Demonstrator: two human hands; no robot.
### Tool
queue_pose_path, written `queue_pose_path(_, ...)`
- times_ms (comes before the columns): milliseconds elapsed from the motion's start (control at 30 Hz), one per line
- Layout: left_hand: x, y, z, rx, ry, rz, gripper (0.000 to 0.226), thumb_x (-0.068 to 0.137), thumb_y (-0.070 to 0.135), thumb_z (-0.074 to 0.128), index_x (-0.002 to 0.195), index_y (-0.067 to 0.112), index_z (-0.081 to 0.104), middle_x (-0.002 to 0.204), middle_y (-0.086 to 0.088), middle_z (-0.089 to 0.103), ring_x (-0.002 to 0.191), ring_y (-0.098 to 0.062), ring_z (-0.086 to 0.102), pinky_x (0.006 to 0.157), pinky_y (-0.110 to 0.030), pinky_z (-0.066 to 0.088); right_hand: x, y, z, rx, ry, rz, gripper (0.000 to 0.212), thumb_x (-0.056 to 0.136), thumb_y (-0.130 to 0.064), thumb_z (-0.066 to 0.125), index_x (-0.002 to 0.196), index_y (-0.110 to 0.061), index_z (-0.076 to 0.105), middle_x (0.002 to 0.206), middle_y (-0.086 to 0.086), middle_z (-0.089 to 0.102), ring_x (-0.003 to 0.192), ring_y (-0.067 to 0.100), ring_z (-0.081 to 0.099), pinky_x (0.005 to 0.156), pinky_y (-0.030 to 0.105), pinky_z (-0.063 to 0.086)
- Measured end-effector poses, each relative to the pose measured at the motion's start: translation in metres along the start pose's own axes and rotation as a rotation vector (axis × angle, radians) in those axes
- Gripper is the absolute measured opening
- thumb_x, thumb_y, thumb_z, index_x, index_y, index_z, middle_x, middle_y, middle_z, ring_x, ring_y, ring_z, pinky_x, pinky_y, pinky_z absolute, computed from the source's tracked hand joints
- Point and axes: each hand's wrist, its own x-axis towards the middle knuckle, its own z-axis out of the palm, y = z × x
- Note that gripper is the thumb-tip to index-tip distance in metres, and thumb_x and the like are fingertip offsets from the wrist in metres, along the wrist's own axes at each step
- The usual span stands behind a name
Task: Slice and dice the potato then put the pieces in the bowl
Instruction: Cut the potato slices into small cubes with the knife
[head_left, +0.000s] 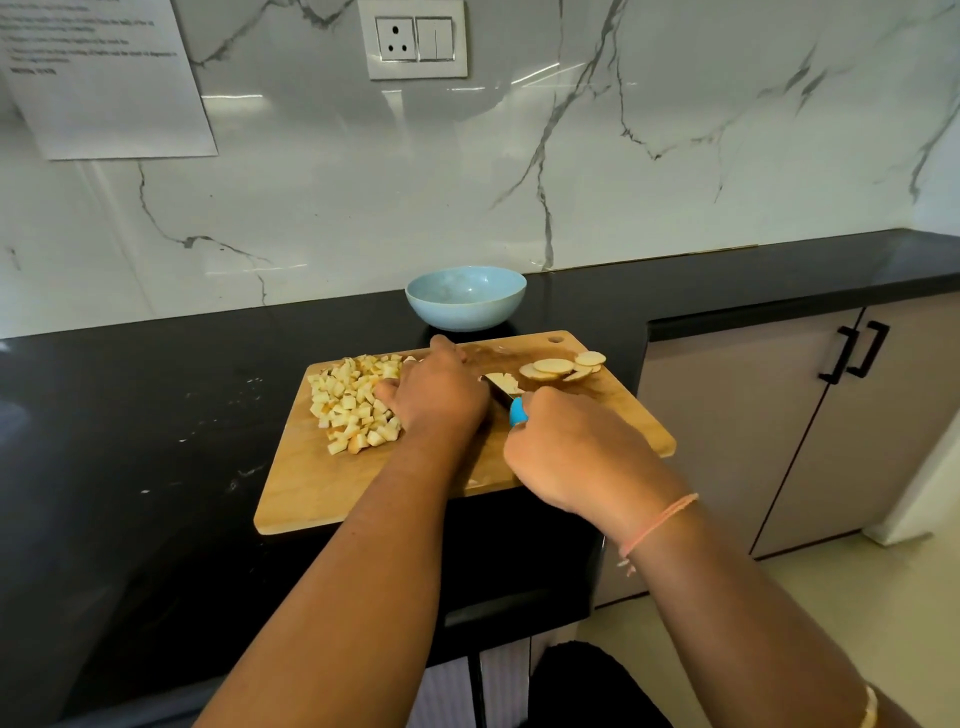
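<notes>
Your forearms (363, 571) reach over the cutting board (363, 493); beyond it waits the bowl (462, 312). On the board lie diced potato (353, 400) at left and slices (556, 366) at right. Your right hand (582, 457) clenches the knife (518, 410) mid-board; your left hand (436, 395) sits beside the blade (grasp hidden, I cannot tell) — a slipping slice could nick those knuckles.

I see a pale blue bowl (466, 306), tan board (311, 483), black counter (130, 415), blue knife handle (517, 413), yellowish dice (353, 402), grey-veined white wall (363, 182).
</notes>
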Motion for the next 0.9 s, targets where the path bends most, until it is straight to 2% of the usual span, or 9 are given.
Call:
queue_pose_path(67, 0.001, -0.002, -0.001, -0.022, -0.012, 0.000, 0.035, 0.085, 0.020, 0.058, 0.118, 0.022, 0.047, 0.105, 0.001, 0.065, 0.112, -0.022, 0.053, 0.095, -0.042, 0.025, -0.008, 0.005, -0.005, 0.005, -0.022, 0.000, 0.034, 0.097, -0.023, 0.040, 0.128, -0.018, 0.050, 0.080, -0.004, 0.049, 0.087, 0.019, 0.057, 0.080, 0.033, 0.051)
queue_pose_path(167, 0.005, -0.005, -0.003, -0.097, -0.035, 0.006, 0.023, 0.087, 0.017, 0.055, 0.106, 0.026, 0.045, 0.100, 0.004, 0.065, 0.108, -0.020, 0.054, 0.093, -0.042, 0.023, -0.011, 0.012, -0.013, 0.053, -0.021, 0.027, 0.034, 0.095, -0.021, 0.040, 0.127, -0.017, 0.051, 0.078, 0.001, 0.053, 0.062, 0.015, 0.053, 0.063, 0.030, 0.047)
queue_pose_path(233, 0.008, -0.006, -0.004, -0.138, -0.053, -0.010, 0.020, 0.089, 0.019, 0.053, 0.105, 0.027, 0.046, 0.096, 0.003, 0.064, 0.103, -0.019, 0.054, 0.089, -0.041, 0.022, -0.008, 0.015, -0.015, 0.107, 0.015, 0.034, 0.035, 0.094, -0.022, 0.041, 0.126, -0.016, 0.052, 0.079, 0.004, 0.055, 0.055, 0.015, 0.050, 0.059, 0.032, 0.046)
queue_pose_path(300, 0.011, -0.007, -0.006, -0.160, -0.057, -0.028, 0.019, 0.090, 0.024, 0.055, 0.106, 0.028, 0.047, 0.094, 0.004, 0.065, 0.101, -0.019, 0.056, 0.088, -0.040, 0.023, -0.004, 0.016, -0.015, 0.139, 0.056, 0.019, 0.035, 0.094, -0.023, 0.042, 0.127, -0.017, 0.051, 0.079, 0.002, 0.053, 0.057, 0.015, 0.048, 0.059, 0.031, 0.046)
queue_pose_path(400, 0.013, -0.008, -0.007, -0.125, -0.070, -0.041, 0.018, 0.089, 0.028, 0.057, 0.103, 0.029, 0.046, 0.096, 0.004, 0.065, 0.104, -0.019, 0.055, 0.094, -0.043, 0.026, 0.001, 0.013, -0.011, 0.129, 0.037, -0.015, 0.036, 0.095, -0.023, 0.040, 0.130, -0.020, 0.049, 0.076, 0.000, 0.052, 0.059, 0.013, 0.047, 0.053, 0.026, 0.041)
queue_pose_path(500, 0.011, -0.007, -0.008, -0.093, -0.078, -0.037, 0.017, 0.088, 0.027, 0.055, 0.100, 0.030, 0.044, 0.100, 0.002, 0.064, 0.109, -0.021, 0.053, 0.097, -0.043, 0.028, 0.007, 0.007, -0.008, 0.114, 0.000, -0.014, 0.039, 0.095, -0.025, 0.039, 0.132, -0.020, 0.047, 0.082, 0.001, 0.053, 0.066, 0.016, 0.050, 0.063, 0.030, 0.047)
queue_pose_path(633, 0.005, -0.004, -0.010, -0.050, -0.059, -0.050, 0.016, 0.088, 0.025, 0.054, 0.102, 0.028, 0.047, 0.102, 0.000, 0.063, 0.110, -0.022, 0.051, 0.094, -0.043, 0.026, 0.015, 0.003, -0.002, 0.081, -0.025, 0.006, 0.039, 0.097, -0.027, 0.039, 0.134, -0.020, 0.046, 0.083, -0.002, 0.053, 0.066, 0.015, 0.049, 0.069, 0.031, 0.048)
queue_pose_path(767, 0.002, -0.004, -0.010, -0.055, -0.045, -0.064, 0.022, 0.085, 0.024, 0.058, 0.105, 0.028, 0.048, 0.102, 0.002, 0.064, 0.111, -0.021, 0.050, 0.089, -0.041, 0.025, 0.016, 0.003, 0.002, 0.068, -0.027, 0.006, 0.036, 0.096, -0.025, 0.039, 0.130, -0.020, 0.050, 0.082, -0.002, 0.054, 0.069, 0.016, 0.052, 0.069, 0.031, 0.047)
queue_pose_path(900, 0.002, -0.003, -0.009, -0.077, -0.043, -0.065, 0.021, 0.085, 0.024, 0.058, 0.101, 0.029, 0.046, 0.103, 0.002, 0.064, 0.112, -0.021, 0.050, 0.089, -0.042, 0.024, 0.010, 0.007, -0.004, 0.067, -0.058, -0.004, 0.035, 0.096, -0.024, 0.038, 0.130, -0.019, 0.048, 0.079, -0.002, 0.051, 0.062, 0.013, 0.047, 0.066, 0.030, 0.045)
